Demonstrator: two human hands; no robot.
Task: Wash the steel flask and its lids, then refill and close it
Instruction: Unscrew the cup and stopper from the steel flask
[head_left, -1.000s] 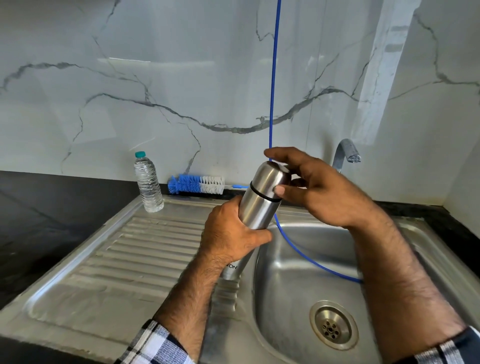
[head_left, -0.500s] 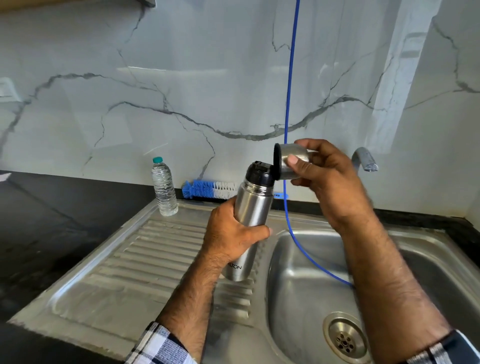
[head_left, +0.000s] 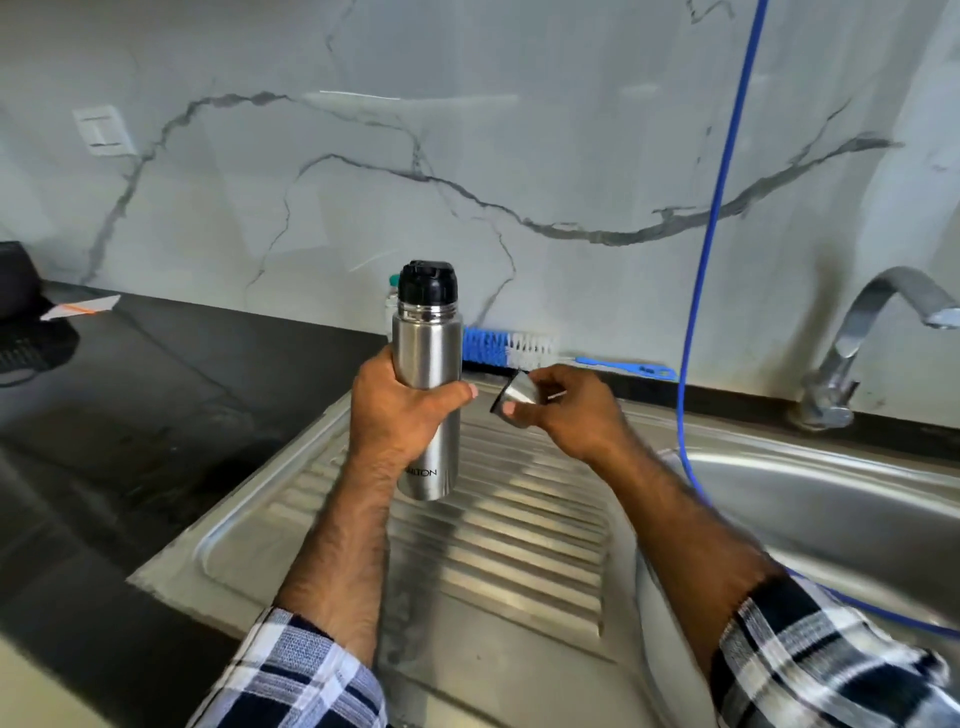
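Marble-veined wall behind steel sink drainboard (head_left: 519, 530), black desk (head_left: 156, 415) to its left. Left hand (head_left: 402, 415) fingers clamped round upright cylindrical steel flask (head_left: 427, 384), black inner stopper (head_left: 427, 281) still on. Right hand (head_left: 569, 413) pinches small steel outer cap (head_left: 514, 397) low over drainboard. Best park cap there gently, then unscrew stopper.

Veined marble wall (head_left: 467, 130), black counter (head_left: 171, 395)

One flask (head_left: 427, 374), one steel cap (head_left: 511, 397), one brush (head_left: 506, 349), one tap (head_left: 862, 338), two hands.
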